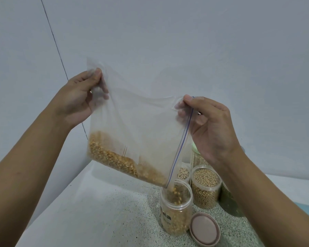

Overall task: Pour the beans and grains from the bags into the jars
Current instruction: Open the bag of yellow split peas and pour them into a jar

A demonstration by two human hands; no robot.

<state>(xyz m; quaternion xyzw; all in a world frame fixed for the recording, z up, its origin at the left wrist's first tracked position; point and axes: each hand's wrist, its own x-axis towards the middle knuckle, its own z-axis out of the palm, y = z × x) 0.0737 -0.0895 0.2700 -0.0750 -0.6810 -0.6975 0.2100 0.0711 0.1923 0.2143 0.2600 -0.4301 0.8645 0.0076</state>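
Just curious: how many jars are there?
5: front jar being filled; soybean jar behind it; pale-bean jar left of that; rear jar behind those; dark jar far right, partly hidden. Others may be hidden.

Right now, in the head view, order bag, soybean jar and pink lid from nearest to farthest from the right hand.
1. Bag: pinched by the right hand at the zip edge.
2. Soybean jar: directly below the hand.
3. Pink lid: lowest, near the bottom edge.

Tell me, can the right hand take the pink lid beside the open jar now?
Probably not yet: the right hand pinches the bag while kernels pour into the jar. The lid lies uncovered below it, so only that grip hinders.
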